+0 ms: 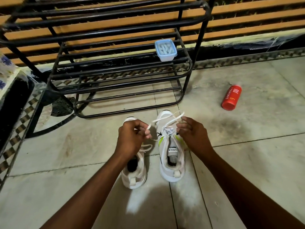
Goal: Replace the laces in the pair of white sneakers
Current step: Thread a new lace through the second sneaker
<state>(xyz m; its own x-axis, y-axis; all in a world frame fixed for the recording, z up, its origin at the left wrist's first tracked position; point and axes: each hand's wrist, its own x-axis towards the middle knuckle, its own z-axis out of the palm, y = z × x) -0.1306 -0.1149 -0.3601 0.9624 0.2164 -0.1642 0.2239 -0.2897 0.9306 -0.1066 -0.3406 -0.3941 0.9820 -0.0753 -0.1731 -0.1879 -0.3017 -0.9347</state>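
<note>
Two white sneakers stand side by side on the tiled floor, toes pointing away from me. The right sneaker (170, 156) has yellow-green side marks and a white lace (166, 120) running loose from its upper eyelets. My left hand (132, 136) pinches one end of this lace above the left sneaker (134, 171), which it partly covers. My right hand (191, 131) pinches the other end just right of the right sneaker's tongue. The lace crosses between both hands over the toe.
A black metal shoe rack (115, 76) stands just beyond the sneakers, with a small blue-lidded plastic box (165, 49) on a shelf. A red bottle (231, 98) lies on the floor at right. A patterned tile border runs along the left.
</note>
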